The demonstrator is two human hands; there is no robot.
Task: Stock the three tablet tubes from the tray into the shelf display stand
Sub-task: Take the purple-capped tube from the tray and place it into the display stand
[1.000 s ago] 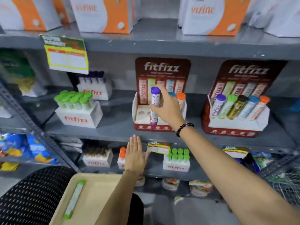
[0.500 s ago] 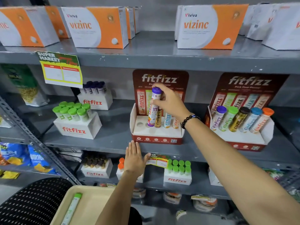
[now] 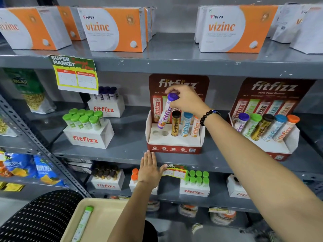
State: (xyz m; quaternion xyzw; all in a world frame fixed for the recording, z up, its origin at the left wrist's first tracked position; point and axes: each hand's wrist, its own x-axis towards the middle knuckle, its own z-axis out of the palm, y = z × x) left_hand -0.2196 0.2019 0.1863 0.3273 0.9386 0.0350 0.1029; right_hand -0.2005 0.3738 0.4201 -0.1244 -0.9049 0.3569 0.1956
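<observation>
My right hand (image 3: 187,100) grips a purple-capped tablet tube (image 3: 166,112) by its cap, tilted, its lower end just above the two empty left holes of the red and white fitfizz display stand (image 3: 174,147) on the middle shelf. Black-capped, blue-capped and orange-capped tubes stand in that stand's right holes. My left hand (image 3: 150,168) rests flat and empty against the shelf edge below the stand. A green-capped tube (image 3: 83,222) lies on the beige tray (image 3: 104,217) at the bottom.
A second, full fitfizz stand (image 3: 272,137) sits to the right. White fitfizz boxes of green-capped tubes (image 3: 87,131) and dark-capped tubes (image 3: 106,105) stand to the left. Orange vizinc boxes (image 3: 113,28) fill the upper shelf. A black perforated seat (image 3: 38,219) is beside the tray.
My right hand has carried the purple-capped tube up and left over the stand, tilting it toward the empty holes. My left hand stays on the shelf edge.
</observation>
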